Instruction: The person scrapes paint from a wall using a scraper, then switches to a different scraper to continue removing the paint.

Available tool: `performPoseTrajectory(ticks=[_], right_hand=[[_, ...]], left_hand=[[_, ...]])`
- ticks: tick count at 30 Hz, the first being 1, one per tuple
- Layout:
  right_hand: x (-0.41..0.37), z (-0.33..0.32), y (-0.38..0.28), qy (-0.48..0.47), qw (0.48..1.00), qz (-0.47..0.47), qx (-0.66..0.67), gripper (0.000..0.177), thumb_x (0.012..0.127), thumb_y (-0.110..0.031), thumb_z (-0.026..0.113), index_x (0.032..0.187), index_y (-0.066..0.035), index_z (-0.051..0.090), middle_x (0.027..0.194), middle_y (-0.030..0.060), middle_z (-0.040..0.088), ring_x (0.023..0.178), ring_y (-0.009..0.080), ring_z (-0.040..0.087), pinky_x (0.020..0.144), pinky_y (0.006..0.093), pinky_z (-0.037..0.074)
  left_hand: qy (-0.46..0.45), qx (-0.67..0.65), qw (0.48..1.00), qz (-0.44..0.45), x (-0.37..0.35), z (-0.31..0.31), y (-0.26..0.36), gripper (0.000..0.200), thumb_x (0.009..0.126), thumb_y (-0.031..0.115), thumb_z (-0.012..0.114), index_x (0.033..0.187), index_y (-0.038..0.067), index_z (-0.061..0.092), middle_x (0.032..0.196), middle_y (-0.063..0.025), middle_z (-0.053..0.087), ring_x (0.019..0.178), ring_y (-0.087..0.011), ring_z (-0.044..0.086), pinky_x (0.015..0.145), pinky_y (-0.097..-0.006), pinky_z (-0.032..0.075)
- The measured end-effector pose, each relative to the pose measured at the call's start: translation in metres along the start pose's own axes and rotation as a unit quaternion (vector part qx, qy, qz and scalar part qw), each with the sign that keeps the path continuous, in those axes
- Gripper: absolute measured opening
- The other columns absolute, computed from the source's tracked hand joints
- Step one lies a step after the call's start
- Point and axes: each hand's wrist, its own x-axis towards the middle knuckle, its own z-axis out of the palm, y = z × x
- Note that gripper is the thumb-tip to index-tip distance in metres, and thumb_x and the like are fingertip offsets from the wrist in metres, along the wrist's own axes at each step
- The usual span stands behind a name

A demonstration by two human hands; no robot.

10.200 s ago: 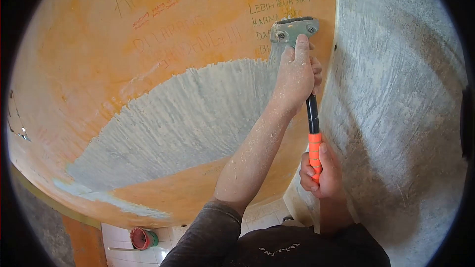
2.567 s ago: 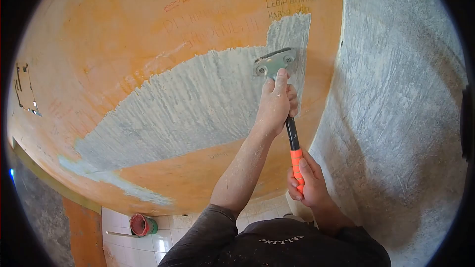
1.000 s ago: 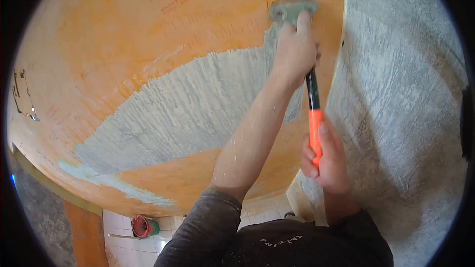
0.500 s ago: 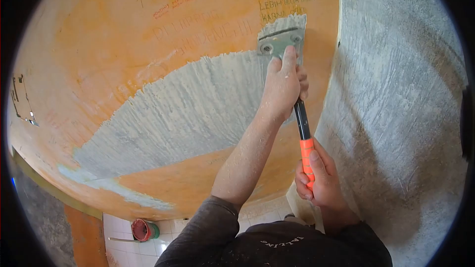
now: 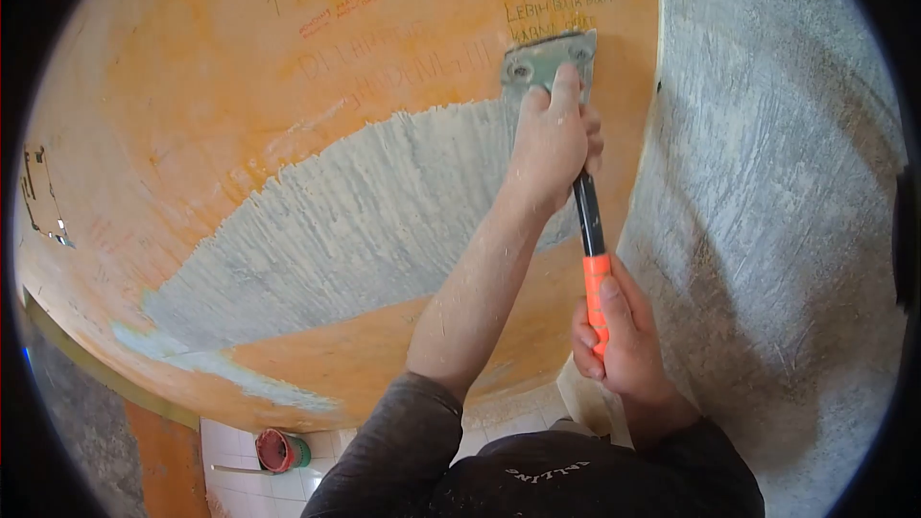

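Observation:
A long-handled wall scraper (image 5: 547,59) with a green head, black shaft and orange grip lies against the orange painted wall (image 5: 182,115). My left hand (image 5: 554,142) is closed around the shaft just below the head, with two fingers stretched up onto it. Lower down, my right hand (image 5: 625,336) wraps around the orange grip. The blade edge sits just under some dark handwriting (image 5: 556,10). Below and left of the head spreads a grey bared patch (image 5: 336,221) with a ragged upper border.
A rough grey wall (image 5: 777,134) meets the orange one at a corner on the right. On the white tiled floor at lower left stands a red and green bucket (image 5: 275,451) beside a thin stick (image 5: 240,469). Faint red writing (image 5: 341,14) marks the upper wall.
The scraper head has pushed up slightly, over the pale jagged strip that showed above it. Both hands have shifted up a little, keeping their grip on the scraper.

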Motion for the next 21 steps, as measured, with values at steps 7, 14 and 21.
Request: performPoseTrajectory(ticks=[7,14,21], right_hand=[[-0.013,-0.007,-0.001,-0.009,0.999,0.031,0.019,0.05,0.106,-0.036,0.033,0.15,-0.012,0.028,0.062,0.0022,0.043,0.038,0.009,0.038,0.037,0.0227,0.032],[-0.006,-0.009,0.003,-0.011,1.0,0.019,-0.003,0.05,0.106,-0.037,0.032,0.15,-0.012,0.028,0.062,0.0022,0.044,0.038,0.0086,0.038,0.037,0.0225,0.032],[0.004,-0.007,-0.004,-0.022,1.0,-0.002,-0.011,0.049,0.106,-0.037,0.032,0.149,-0.012,0.031,0.062,0.0023,0.043,0.038,0.0084,0.037,0.037,0.0227,0.032]], left_hand=[[0.005,-0.021,1.0,-0.006,-0.006,-0.002,-0.01,0.034,0.102,0.039,0.049,0.106,0.006,0.041,0.065,0.0036,0.033,0.049,-0.0065,0.032,0.043,-0.024,0.029],[0.01,0.004,1.0,0.022,-0.004,0.0,-0.009,0.034,0.101,0.039,0.049,0.104,0.006,0.042,0.062,0.0046,0.032,0.048,-0.0061,0.032,0.042,-0.024,0.028],[0.007,-0.001,1.0,0.017,0.002,0.0,-0.001,0.033,0.102,0.038,0.047,0.104,0.006,0.042,0.063,0.0047,0.031,0.048,-0.0063,0.032,0.042,-0.0252,0.027]])
